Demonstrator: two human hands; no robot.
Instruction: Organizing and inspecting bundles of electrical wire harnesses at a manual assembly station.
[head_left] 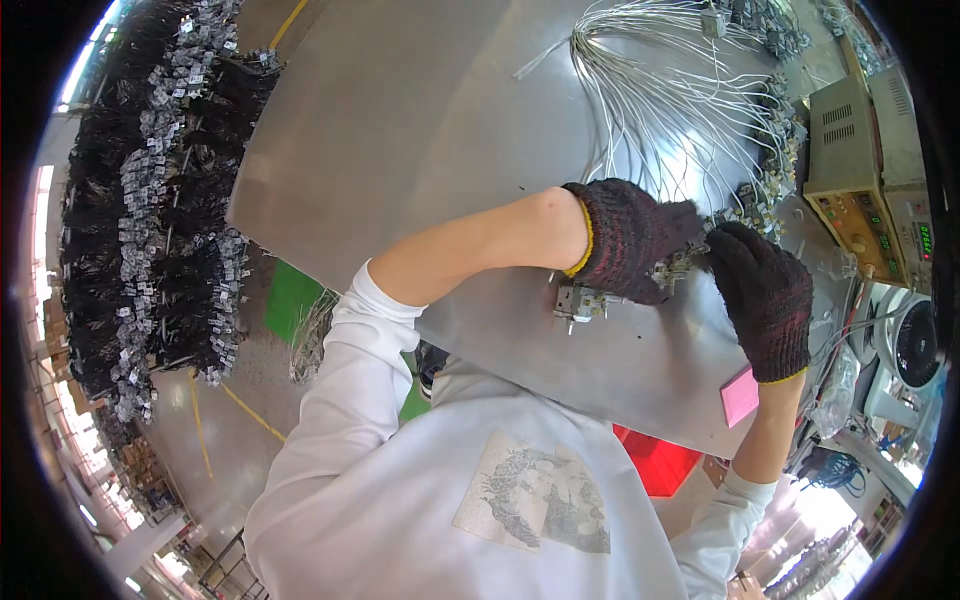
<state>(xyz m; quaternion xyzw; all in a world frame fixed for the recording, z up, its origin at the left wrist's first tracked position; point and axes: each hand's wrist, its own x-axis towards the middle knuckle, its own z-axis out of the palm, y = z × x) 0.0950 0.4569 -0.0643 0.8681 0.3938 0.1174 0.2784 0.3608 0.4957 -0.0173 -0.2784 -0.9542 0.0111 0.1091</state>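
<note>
White shirt [480, 480] nearest lens. Left hand [630, 240] and right hand [765, 295], dark knit gloves, fingers pinched shut on small metal connector [682, 265] between them. Connector at 3 o'clock of left fingertips, 10 o'clock of right; wires [660, 110] fan toward 12. Loose connector [580, 303] just below left hand.

View: one only, a wide fisheye camera worn on the person's head, left of a pair. Facing: steeply down over the white shirt [480, 480] onto the metal table [420, 130]. Nearness: close; the gloved left hand [625, 240] and right hand [765, 295] sit right of centre, forearms rising from the lower edge. Distortion: table edges bend toward the round black rim. Periphery: floor at left, test box [850, 170] at right. No second view to overlap.
</note>
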